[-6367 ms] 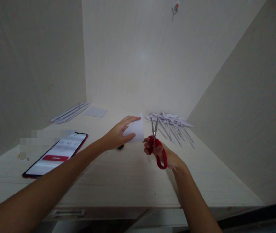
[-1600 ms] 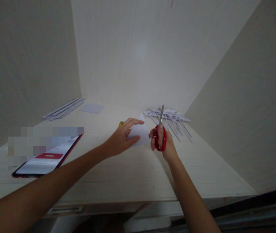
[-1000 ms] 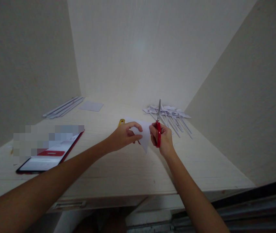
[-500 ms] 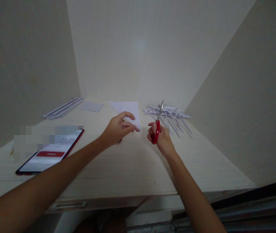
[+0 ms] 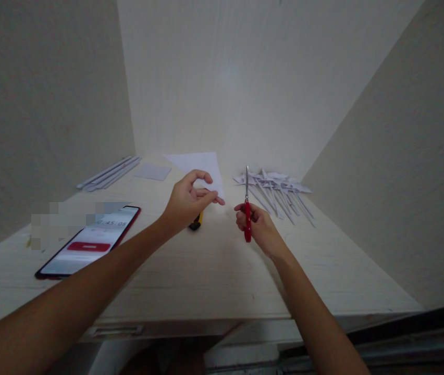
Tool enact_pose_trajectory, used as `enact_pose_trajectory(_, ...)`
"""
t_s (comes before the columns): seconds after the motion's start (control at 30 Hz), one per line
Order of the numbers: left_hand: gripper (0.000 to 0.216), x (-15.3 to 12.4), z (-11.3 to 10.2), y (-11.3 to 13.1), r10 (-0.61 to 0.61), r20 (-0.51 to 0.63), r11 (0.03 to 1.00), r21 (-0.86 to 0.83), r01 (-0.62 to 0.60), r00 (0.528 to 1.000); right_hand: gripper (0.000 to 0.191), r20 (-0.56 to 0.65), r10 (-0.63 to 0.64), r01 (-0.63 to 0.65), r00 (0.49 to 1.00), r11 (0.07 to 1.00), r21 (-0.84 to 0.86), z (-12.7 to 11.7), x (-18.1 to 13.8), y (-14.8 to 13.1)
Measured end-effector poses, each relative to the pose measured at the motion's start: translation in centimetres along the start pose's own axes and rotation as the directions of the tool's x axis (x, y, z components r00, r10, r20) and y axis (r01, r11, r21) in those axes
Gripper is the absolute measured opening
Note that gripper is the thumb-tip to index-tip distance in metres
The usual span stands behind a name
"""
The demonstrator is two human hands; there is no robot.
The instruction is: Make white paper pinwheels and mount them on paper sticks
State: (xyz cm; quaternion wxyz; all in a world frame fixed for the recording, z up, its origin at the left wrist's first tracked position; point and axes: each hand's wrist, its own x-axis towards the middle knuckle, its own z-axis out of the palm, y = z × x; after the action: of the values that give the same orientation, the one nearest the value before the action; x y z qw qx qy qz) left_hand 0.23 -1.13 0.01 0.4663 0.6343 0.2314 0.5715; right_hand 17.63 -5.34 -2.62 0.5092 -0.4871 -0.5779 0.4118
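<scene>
My left hand (image 5: 187, 200) pinches a corner of a white sheet of paper (image 5: 196, 162), lifted above the pale wooden desk (image 5: 206, 265) and spread out toward the back wall. My right hand (image 5: 259, 229) is closed round the red handles of a pair of scissors (image 5: 247, 208), blades together and pointing up, just right of the paper and apart from it. A small yellow and black object (image 5: 196, 223) lies on the desk under my left hand.
A pile of folded white paper pieces with thin stems (image 5: 279, 192) lies at the back right. A phone (image 5: 89, 242) with a lit screen rests at the left. Long paper strips (image 5: 108, 173) and a small paper square (image 5: 152, 171) lie at the back left. Walls enclose three sides.
My left hand has unfolded and raised the paper, which now spreads toward the back wall. The scissors have drawn away from the paper, blades closed and upright.
</scene>
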Motion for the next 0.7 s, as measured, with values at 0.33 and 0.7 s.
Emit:
enact_pose_trajectory(0.33, 0.031, 0.1, -0.1, 0.7, -0.017, -0.039, 1.0, 0.011, 0.018, 0.999, 0.03, 0.14, 0.032, -0.029, 0.99, 0.999, -0.029, 0.8, -0.2, 0.0)
enact_pose_trajectory(0.7, 0.036, 0.5, -0.5, 0.3, -0.026, -0.034, 0.998, 0.057, 0.027, 0.999, 0.05, -0.054, -0.003, -0.001, 0.999, 0.996, -0.086, 1.5, -0.2, 0.3)
